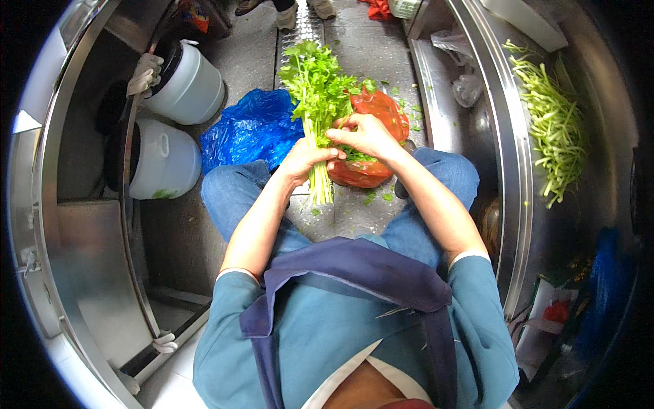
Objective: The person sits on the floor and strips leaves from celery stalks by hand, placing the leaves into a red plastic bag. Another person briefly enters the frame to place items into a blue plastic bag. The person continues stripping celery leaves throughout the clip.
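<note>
My left hand is closed round the stems of a bunch of leafy celery, which stands out in front of me with its leaves away and its cut stems towards me. My right hand is at the right side of the bunch, thumb and fingers pinched near the stems; whether a sprig is between them I cannot tell. Under and beyond my right hand lies a red plastic bag with green leaves in it. To the left of the bunch a crumpled blue plastic bag rests on the floor.
White plastic tubs stand at the left by a metal frame with gloves on it. Trimmed green stalks lie on the steel surface at the right. Leaf scraps dot the floor. Another person's shoes show at the top.
</note>
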{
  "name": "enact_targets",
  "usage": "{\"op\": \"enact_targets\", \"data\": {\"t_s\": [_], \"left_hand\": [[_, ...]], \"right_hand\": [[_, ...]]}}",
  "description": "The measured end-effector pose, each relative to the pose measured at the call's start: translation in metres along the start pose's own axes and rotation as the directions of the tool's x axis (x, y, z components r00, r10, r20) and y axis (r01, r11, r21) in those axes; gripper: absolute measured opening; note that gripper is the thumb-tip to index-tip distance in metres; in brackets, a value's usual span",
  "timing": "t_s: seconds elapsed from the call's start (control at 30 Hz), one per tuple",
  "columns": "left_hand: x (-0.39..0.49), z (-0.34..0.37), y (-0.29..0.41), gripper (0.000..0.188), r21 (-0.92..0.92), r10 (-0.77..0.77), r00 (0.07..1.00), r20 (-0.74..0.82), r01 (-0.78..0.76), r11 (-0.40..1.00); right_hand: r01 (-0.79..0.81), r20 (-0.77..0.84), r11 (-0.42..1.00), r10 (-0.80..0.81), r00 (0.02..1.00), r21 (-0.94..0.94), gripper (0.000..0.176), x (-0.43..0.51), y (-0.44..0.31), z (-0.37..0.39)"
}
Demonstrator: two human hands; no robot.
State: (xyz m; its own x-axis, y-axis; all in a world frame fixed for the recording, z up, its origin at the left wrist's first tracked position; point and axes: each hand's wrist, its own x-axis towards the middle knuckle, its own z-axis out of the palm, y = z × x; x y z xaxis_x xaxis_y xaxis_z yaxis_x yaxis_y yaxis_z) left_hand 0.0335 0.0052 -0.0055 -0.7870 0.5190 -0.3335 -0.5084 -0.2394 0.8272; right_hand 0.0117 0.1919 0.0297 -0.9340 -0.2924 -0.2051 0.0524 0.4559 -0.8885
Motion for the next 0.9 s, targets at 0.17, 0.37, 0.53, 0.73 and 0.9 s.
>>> {"op": "enact_targets", "data": {"t_s": [0.17, 0.37, 0.53, 0.73, 0.9], "left_hand": [[-0.003, -0.007, -0.002, 0.033, -0.154, -0.022, 0.999, 0.024, 0.025, 0.988], [0.004, -0.010, -0.002, 0.029, -0.196, -0.064, 0.986, -0.153, 0.033, 0.980], [0.016, -0.003, 0.000, 0.031, -0.122, -0.045, 0.994, -0.097, 0.033, 0.992], [0.002, 0.007, -0.013, 0.026, -0.024, 0.020, 0.991, -0.133, -0.023, 0.999], [0.018, 0.009, 0.007, 0.025, 0.159, -0.004, 0.995, -0.103, 0.021, 0.987]], "right_hand": [[-0.145, 0.147, 0.889, 0.089, 0.985, 0.435, 0.022, 0.007, 0.015, 0.008], [0.002, -0.136, 0.730, 0.125, 0.983, 0.684, 0.024, 0.008, 0.019, 0.004], [0.198, -0.417, 0.727, 0.134, 0.899, 0.658, 0.023, -0.018, 0.010, -0.070], [0.227, -0.865, 0.972, -0.063, 0.499, 0.061, 0.035, -0.152, -0.055, -0.226], [0.198, -0.940, 0.973, 0.045, 0.338, 0.118, 0.049, -0.242, -0.027, -0.354]]}}
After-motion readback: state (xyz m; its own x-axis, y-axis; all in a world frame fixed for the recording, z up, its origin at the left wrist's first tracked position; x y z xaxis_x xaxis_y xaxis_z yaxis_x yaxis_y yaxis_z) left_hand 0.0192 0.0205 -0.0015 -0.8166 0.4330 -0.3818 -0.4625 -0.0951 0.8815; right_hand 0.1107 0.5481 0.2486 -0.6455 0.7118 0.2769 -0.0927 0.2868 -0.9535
